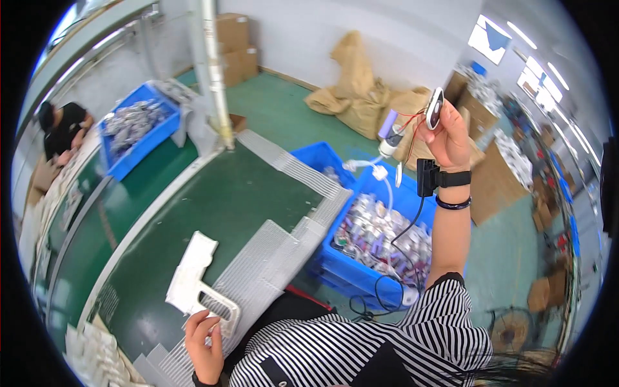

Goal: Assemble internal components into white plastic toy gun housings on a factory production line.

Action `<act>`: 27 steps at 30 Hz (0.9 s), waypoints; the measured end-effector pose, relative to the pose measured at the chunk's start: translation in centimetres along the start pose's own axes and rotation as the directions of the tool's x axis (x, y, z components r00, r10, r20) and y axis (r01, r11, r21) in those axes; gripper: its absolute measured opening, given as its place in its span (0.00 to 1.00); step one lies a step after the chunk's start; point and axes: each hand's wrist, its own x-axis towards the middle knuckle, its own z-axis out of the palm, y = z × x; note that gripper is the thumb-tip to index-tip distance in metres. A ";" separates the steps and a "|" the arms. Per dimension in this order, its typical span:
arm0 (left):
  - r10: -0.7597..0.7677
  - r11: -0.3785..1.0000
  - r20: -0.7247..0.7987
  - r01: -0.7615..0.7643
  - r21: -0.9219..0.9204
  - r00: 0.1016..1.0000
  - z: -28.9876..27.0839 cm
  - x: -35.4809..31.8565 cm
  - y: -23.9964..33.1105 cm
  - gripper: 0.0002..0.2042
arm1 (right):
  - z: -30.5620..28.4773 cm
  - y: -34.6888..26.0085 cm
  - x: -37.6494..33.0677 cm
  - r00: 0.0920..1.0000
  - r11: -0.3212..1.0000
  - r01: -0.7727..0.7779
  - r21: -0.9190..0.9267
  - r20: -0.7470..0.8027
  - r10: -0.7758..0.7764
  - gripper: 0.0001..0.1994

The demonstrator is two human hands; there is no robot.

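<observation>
My right hand point(447, 138) is raised, closed on a small oval white-and-black part point(435, 108). Red wires run from this part to a purple cylinder point(388, 124) and a small motor unit point(389, 145) with clear tubing, all dangling beside the hand. On the green work surface lies a white gun-shaped plastic shell point(193, 271), its looped handle pointing toward me. My left hand point(206, 348) is at the handle end, fingers apart and slightly bent, their tips at the shell's edge. It does not appear to grip the shell.
A blue bin point(348, 274) full of small parts stands right of the green conveyor point(213, 193), with ridged grey strips point(258, 258) along its edge. A black cable point(403, 235) hangs from my right wrist. Another person point(64, 129) sits far left near a blue crate point(119, 164). Tan sacks point(361, 97) lie behind.
</observation>
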 end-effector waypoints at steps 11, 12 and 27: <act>-0.116 0.821 0.134 0.171 -0.545 0.984 -5.0 8.5 4.1 0.17 | 18.8 17.3 7.6 0.883 0.888 -0.432 0.160 0.273 0.380 0.10; -0.134 0.791 0.171 0.209 -0.575 0.976 -5.1 10.1 4.5 0.18 | 20.3 18.9 7.2 0.855 0.860 -0.487 0.155 0.288 0.432 0.09; -0.385 0.499 0.296 0.467 -0.730 0.874 -5.0 13.8 -1.1 0.14 | 29.6 24.2 -2.1 0.773 0.870 -0.111 -0.480 0.508 0.380 0.29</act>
